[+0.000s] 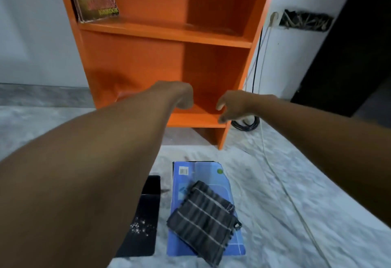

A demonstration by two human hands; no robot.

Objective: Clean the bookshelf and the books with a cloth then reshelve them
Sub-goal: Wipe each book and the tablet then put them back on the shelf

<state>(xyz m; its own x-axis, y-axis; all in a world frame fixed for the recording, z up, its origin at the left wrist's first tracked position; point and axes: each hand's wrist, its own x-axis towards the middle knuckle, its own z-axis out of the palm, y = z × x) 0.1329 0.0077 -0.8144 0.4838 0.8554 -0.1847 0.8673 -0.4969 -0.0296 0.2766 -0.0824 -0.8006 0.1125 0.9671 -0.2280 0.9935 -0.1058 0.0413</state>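
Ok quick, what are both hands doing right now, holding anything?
Left hand: fingers curled under, blurred; cannot tell if it holds anything.
Right hand: open, loosely curled, holding nothing.

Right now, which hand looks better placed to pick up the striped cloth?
Probably the right hand: its fingers are loose and open, while the left hand is curled. The cloth on the blue book lies clear of both arms.
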